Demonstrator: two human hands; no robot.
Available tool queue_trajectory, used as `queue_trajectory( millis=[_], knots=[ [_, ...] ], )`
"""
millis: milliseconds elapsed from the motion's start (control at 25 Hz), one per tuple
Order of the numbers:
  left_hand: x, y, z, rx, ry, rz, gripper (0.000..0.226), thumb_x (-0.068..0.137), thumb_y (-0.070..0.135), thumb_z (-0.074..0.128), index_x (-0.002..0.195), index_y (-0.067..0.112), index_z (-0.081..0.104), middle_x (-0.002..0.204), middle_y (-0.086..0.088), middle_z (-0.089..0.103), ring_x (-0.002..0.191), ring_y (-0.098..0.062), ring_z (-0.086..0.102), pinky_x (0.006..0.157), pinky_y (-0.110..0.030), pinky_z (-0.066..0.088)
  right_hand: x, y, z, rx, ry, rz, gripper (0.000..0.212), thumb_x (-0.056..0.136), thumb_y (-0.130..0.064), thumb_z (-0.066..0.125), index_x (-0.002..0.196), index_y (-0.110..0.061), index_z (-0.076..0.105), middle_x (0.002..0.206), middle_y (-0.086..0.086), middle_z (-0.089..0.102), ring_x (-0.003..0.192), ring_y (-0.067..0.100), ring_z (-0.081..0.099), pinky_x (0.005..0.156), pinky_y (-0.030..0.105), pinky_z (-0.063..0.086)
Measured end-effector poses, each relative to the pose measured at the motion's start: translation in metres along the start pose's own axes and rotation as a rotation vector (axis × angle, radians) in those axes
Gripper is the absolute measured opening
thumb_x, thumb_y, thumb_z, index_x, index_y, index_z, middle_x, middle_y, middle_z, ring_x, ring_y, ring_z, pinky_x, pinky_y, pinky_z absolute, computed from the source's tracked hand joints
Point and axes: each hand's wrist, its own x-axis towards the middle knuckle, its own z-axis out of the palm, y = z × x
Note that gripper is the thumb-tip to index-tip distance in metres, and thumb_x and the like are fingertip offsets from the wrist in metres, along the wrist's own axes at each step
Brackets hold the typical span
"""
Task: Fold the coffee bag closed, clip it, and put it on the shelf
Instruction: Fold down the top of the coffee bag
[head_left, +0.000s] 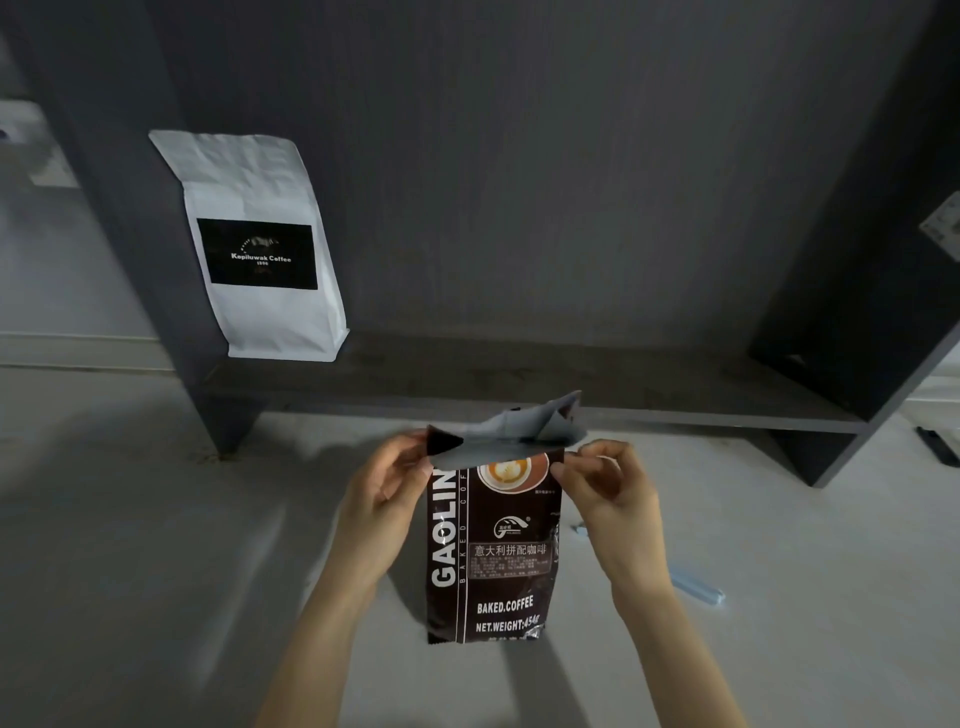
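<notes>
A dark brown coffee bag with white lettering lies on the pale table in front of me. Its top flap is bent over, showing the silver inside. My left hand pinches the bag's upper left corner. My right hand pinches the upper right corner at the fold. A pale blue clip lies on the table to the right, partly hidden behind my right wrist. The dark grey shelf runs across just beyond the bag.
A white coffee bag with a black label stands on the shelf at its left end, leaning against the left upright. The shelf's right upright rises at the far right. A dark object lies at the table's right edge.
</notes>
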Motion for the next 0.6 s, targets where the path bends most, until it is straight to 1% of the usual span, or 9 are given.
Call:
queue_trajectory(
  millis=[80,160,240,320,360,440,520,560,600],
  knots=[
    [0.000,0.000,-0.001,0.003,-0.028,0.003,0.040,0.084,0.000,0.049,0.081,0.037,0.061,0.083,0.027,0.070,0.085,0.010,0.061,0.072,-0.002,0.045,-0.001,-0.002,0.000,0.010,-0.035,-0.023,0.024,0.078,-0.004,0.063,0.087,-0.025,0.058,0.073,-0.004,0.071,0.070,0.004,0.065,0.059,0.011,0.049],
    [0.001,0.000,-0.001,0.009,-0.034,0.001,0.040,0.084,-0.002,0.049,0.081,0.036,0.062,0.087,0.029,0.069,0.087,0.008,0.061,0.071,-0.003,0.045,-0.003,-0.007,0.001,0.043,-0.107,-0.067,0.032,0.083,-0.003,0.057,0.097,-0.032,0.060,0.075,-0.016,0.073,0.080,0.000,0.066,0.065,0.010,0.049],
    [0.000,0.001,-0.003,0.020,-0.038,0.005,0.040,0.083,-0.003,0.049,0.082,0.034,0.062,0.087,0.030,0.068,0.087,0.008,0.061,0.071,-0.002,0.044,-0.004,-0.013,0.002,0.090,-0.145,-0.073,0.032,0.088,-0.009,0.049,0.097,-0.036,0.061,0.081,-0.029,0.071,0.090,-0.005,0.063,0.068,0.005,0.048],
    [0.000,0.003,-0.004,0.031,-0.040,0.014,0.040,0.083,-0.004,0.049,0.083,0.034,0.060,0.084,0.033,0.067,0.085,0.012,0.060,0.069,0.000,0.043,-0.003,-0.018,0.001,0.117,-0.140,-0.026,0.027,0.091,-0.019,0.042,0.093,-0.032,0.066,0.085,-0.021,0.073,0.092,-0.004,0.063,0.072,0.006,0.049],
    [-0.002,0.005,-0.006,0.033,-0.052,0.014,0.038,0.084,-0.002,0.049,0.084,0.035,0.060,0.084,0.035,0.067,0.084,0.014,0.059,0.068,0.001,0.042,-0.004,-0.019,0.000,0.116,-0.144,0.004,0.029,0.092,-0.024,0.039,0.091,-0.028,0.067,0.088,-0.015,0.073,0.092,-0.002,0.064,0.072,0.007,0.050],
    [0.000,0.007,-0.003,0.050,-0.069,0.005,0.032,0.088,0.005,0.045,0.085,0.034,0.059,0.081,0.035,0.066,0.083,0.014,0.059,0.067,0.001,0.042,-0.004,-0.022,-0.002,0.102,-0.162,0.054,0.037,0.093,-0.031,0.033,0.084,-0.024,0.069,0.092,-0.010,0.072,0.090,0.000,0.065,0.071,0.008,0.051],
    [0.005,0.011,-0.002,0.004,-0.041,-0.090,0.030,0.092,0.013,0.040,0.081,0.032,0.060,0.075,0.022,0.070,0.091,0.005,0.062,0.072,-0.007,0.046,-0.005,-0.024,-0.003,0.091,-0.173,0.084,0.038,0.093,-0.032,0.033,0.081,-0.025,0.069,0.092,-0.010,0.071,0.088,-0.001,0.064,0.068,0.006,0.049],
    [0.007,0.011,-0.003,-0.028,-0.032,-0.132,0.027,0.093,0.023,0.038,0.080,0.031,0.061,0.075,0.018,0.070,0.096,-0.002,0.063,0.075,-0.012,0.047,-0.004,-0.024,-0.004,0.080,-0.188,0.087,0.036,0.092,-0.032,0.034,0.082,-0.025,0.068,0.094,-0.010,0.070,0.089,-0.003,0.064,0.068,0.005,0.049],
    [0.007,0.011,-0.004,-0.046,-0.045,-0.137,0.027,0.090,0.038,0.038,0.083,0.032,0.063,0.077,0.018,0.072,0.096,-0.004,0.064,0.077,-0.013,0.047,-0.004,-0.025,-0.005,0.067,-0.208,0.084,0.034,0.091,-0.033,0.035,0.084,-0.025,0.068,0.096,-0.010,0.069,0.090,-0.004,0.063,0.070,0.006,0.049]
  ],
)
